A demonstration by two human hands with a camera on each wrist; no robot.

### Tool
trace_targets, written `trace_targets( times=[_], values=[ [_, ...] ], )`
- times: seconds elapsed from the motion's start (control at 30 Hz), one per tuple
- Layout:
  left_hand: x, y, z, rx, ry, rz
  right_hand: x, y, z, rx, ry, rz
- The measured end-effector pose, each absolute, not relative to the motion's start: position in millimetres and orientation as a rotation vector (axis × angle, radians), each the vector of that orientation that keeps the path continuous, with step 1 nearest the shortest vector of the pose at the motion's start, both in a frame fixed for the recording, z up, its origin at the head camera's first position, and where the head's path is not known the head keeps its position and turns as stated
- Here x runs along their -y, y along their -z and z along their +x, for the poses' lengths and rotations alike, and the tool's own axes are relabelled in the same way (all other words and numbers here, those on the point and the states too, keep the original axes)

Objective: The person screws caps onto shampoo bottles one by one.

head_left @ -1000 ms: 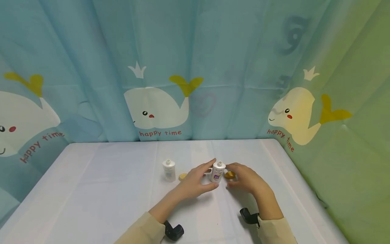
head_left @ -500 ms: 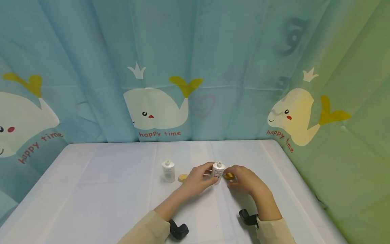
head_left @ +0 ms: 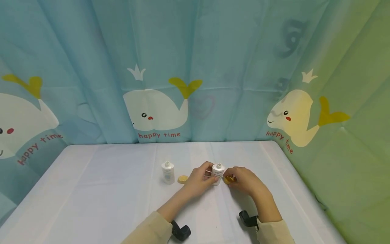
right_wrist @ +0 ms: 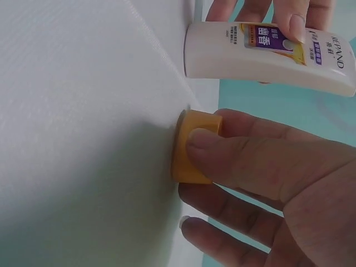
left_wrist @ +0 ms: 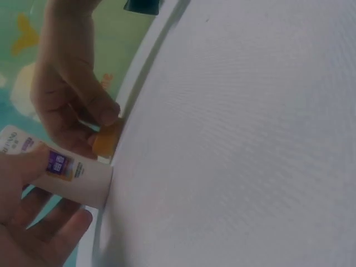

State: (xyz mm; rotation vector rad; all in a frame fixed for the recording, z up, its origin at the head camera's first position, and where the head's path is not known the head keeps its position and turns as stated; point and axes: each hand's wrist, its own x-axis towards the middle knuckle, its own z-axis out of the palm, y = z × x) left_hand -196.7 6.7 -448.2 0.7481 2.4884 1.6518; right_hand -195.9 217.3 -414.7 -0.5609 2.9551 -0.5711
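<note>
My left hand (head_left: 199,179) grips a small white bottle (head_left: 217,174) with a purple label, thumb across its front and fingers behind. The bottle stands upright on the table, its narrow neck uncapped. Just to its right, my right hand (head_left: 245,179) pinches a golden-yellow bottle cap (right_wrist: 194,147) between thumb and fingers. In the right wrist view the cap sits at the white tabletop, beside the bottle's base. The left wrist view shows the same cap (left_wrist: 108,139) under the right fingertips.
A second white bottle (head_left: 168,173), also uncapped, stands on the white table (head_left: 106,189) left of my left hand. Another golden cap (head_left: 182,179) lies between that bottle and the hand. A blue-green curtain (head_left: 228,67) with whale prints hangs behind the table.
My left hand has closed round the bottle, its thumb now on the label. The right fingers have come down onto the golden cap and now pinch it.
</note>
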Motion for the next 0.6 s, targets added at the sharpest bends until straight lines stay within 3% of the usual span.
trace_targets(
  times=[0.6],
  values=[
    [11, 439, -183, -2.561, -1.615, 0.874, -218, 397, -189, -2.997, 0.673, -0.845]
  ],
)
